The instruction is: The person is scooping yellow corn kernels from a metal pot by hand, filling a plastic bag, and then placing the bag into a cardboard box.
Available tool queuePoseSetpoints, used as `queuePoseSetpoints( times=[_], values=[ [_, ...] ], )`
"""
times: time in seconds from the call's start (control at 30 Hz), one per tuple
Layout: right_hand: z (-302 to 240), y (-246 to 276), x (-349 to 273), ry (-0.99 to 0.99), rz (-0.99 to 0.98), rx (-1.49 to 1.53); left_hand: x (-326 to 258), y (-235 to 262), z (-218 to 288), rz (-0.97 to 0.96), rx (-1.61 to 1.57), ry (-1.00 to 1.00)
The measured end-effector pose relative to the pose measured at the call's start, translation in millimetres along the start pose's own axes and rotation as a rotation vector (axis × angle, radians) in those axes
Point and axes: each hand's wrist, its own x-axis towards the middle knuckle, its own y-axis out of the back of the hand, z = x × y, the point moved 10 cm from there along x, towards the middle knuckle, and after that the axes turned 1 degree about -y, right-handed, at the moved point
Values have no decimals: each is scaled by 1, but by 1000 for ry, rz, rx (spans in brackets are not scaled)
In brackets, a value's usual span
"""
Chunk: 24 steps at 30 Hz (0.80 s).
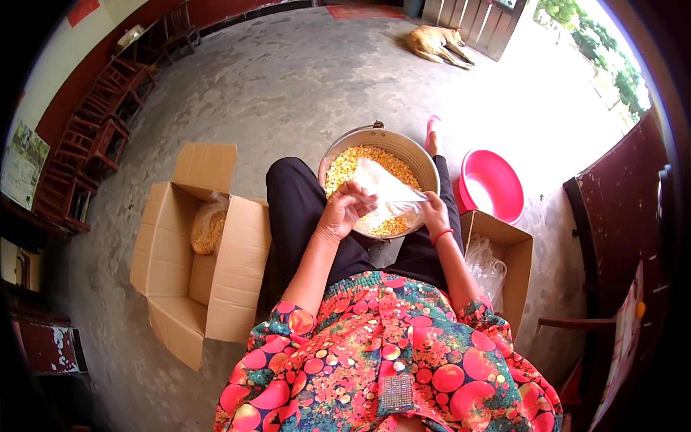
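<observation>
Between my knees stands a metal bucket (417,149) with yellow corn kernels (353,160) inside. Over it I hold a clear plastic bag (385,183), stretched between both hands. My left hand (347,209) has its fingers curled and pinched at the bag's left edge. My right hand (435,214) grips the bag's right edge, with a red band round the wrist. The bag hides part of the kernels. I cannot see anything inside the bag.
At my left an open cardboard box (237,273) holds a bag of corn (207,229). At my right another box (515,270) holds clear plastic bags (486,270). Beyond it is a pink basin (497,186). A dog (435,43) lies near the doorway; wooden chairs (108,137) line the left wall.
</observation>
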Motion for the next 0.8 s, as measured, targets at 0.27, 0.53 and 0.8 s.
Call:
queuePoseSetpoints(
  times=[0.27,0.53,0.8],
  values=[
    [3,-3,-20,-314,-214,784,-4,48,-5,334,182,45],
    [16,-17,-34,-547,-353,765,5,53,1,260,311,39],
    [15,-12,-29,-567,-288,988,-14,-27,-15,-98,1704,-111]
  ],
)
